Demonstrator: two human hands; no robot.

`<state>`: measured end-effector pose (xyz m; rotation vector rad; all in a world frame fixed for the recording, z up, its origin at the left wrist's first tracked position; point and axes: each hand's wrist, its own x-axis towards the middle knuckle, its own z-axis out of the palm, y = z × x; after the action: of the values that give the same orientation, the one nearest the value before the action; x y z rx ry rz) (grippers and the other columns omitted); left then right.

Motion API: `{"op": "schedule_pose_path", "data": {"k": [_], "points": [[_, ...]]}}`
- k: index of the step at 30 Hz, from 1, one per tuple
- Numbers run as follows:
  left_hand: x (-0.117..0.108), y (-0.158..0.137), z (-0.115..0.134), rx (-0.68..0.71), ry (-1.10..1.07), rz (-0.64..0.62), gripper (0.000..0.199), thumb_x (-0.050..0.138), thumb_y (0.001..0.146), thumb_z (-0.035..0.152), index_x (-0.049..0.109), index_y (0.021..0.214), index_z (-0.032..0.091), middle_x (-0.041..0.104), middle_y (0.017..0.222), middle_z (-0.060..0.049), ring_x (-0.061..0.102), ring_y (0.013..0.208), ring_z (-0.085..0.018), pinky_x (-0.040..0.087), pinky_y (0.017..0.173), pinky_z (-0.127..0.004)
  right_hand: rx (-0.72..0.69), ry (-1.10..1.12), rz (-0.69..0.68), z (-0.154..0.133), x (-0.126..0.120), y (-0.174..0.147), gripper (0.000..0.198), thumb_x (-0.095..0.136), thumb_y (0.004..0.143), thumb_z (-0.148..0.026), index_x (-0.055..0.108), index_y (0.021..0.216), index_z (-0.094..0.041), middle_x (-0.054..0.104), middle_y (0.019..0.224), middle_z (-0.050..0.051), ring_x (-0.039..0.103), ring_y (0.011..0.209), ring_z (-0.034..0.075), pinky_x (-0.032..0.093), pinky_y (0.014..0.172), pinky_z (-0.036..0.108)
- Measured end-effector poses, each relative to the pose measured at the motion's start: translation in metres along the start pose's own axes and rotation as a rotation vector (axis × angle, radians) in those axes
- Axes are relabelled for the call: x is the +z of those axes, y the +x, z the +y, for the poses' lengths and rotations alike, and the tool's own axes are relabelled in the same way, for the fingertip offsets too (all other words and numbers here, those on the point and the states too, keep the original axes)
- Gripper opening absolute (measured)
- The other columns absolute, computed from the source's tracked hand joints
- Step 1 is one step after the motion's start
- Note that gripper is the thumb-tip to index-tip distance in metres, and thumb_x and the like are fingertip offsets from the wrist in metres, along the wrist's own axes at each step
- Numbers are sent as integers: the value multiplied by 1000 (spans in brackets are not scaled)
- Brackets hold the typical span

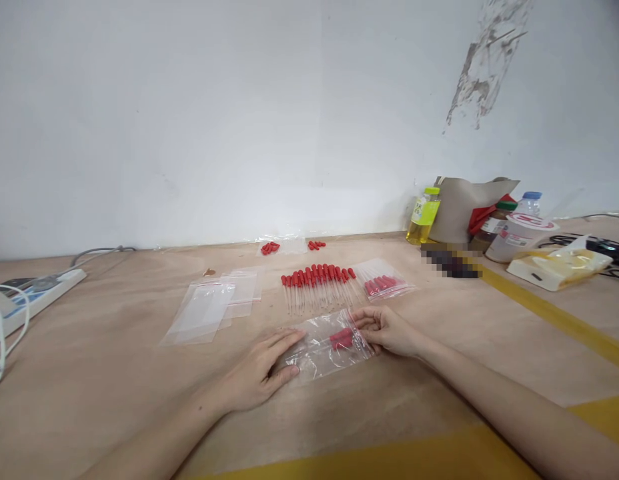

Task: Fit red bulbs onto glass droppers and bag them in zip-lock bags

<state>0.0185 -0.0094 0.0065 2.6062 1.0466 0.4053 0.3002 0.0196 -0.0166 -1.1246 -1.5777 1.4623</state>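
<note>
A clear zip bag [317, 357] lies in front of me, its red-striped mouth to the right. Red rubber bulbs [342, 338] show inside near that mouth. My right hand [387, 331] closes its fingers on the mouth end of the bag. On the opposite end rests my left hand [262, 367], fingers stretched out and thumb apart, touching the plastic. Just beyond the bag is a row of thin clear droppers [317, 283] with red bulbs. To their right lies a filled zip bag [384, 280] with more red-bulbed droppers.
Flat zip bags [202, 313] overlap at left. Loose red bulbs [270, 248] lie on plastic by the wall. A power strip [44, 300] with cables sits far left. At right stand a yellow bottle [420, 217], a tub [519, 240] and a tissue pack [554, 267].
</note>
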Motion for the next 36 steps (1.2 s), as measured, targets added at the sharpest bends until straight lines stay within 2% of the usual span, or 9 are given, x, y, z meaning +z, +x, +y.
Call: {"op": "schedule_pose_path", "data": {"k": [5,7,11,13,17,22,29,33,36], "points": [[0,0,-1,4,11,8,47,41,88,37,31,133,28,40,134,-3,34,123,-21,30,102,-40,24,-110,96,2,3,3,27,70,56,-32,60,73,-14,61,60,-1,41,38,5,26,30,15],[0,0,-2,6,10,-6,45,40,88,38,32,132,28,39,134,-3,33,123,-22,30,101,-40,-30,-118,136,4,6,4,25,68,59,-35,60,69,-14,60,58,0,45,42,6,30,34,17],[1,0,-3,1,-2,-26,39,38,89,36,38,128,31,35,137,-1,33,124,-21,31,101,-40,-192,-218,21,5,7,1,28,59,70,-40,66,72,-14,64,71,4,56,62,12,42,55,22],[0,0,-3,-4,-9,-31,39,38,89,35,39,128,31,34,137,0,32,124,-21,30,101,-39,-198,-293,13,2,1,-1,30,56,72,-40,66,80,-14,65,74,4,56,65,13,42,58,23],[-3,-1,-2,-5,-33,-51,39,38,89,35,40,128,31,32,138,0,30,126,-20,28,103,-39,-115,-512,222,-15,-27,10,25,55,71,-34,63,81,-13,64,69,4,56,59,13,41,54,22],[-3,-1,-5,-9,-78,-60,37,34,91,36,41,127,30,32,138,0,29,127,-20,25,104,-40,61,-1000,527,-43,-57,64,14,56,69,-24,63,77,-14,66,75,5,60,71,15,41,61,20],[5,-2,-10,22,-46,9,38,41,88,38,45,124,27,33,138,-4,27,127,-22,26,103,-43,258,-1030,556,-32,-41,121,21,60,62,-12,63,82,-7,63,89,22,61,81,26,43,61,27],[3,-3,-10,25,-2,-13,38,38,89,39,44,125,28,33,138,-4,27,128,-21,23,104,-43,267,-956,547,-36,-42,129,22,59,63,-12,60,84,-6,63,82,21,61,75,26,43,58,28],[-3,-4,-10,41,22,-43,39,37,89,39,42,127,28,31,139,-3,26,128,-21,23,104,-43,212,-886,599,-45,-49,116,30,50,72,-17,51,100,-7,61,77,15,60,69,20,43,56,25]]}}
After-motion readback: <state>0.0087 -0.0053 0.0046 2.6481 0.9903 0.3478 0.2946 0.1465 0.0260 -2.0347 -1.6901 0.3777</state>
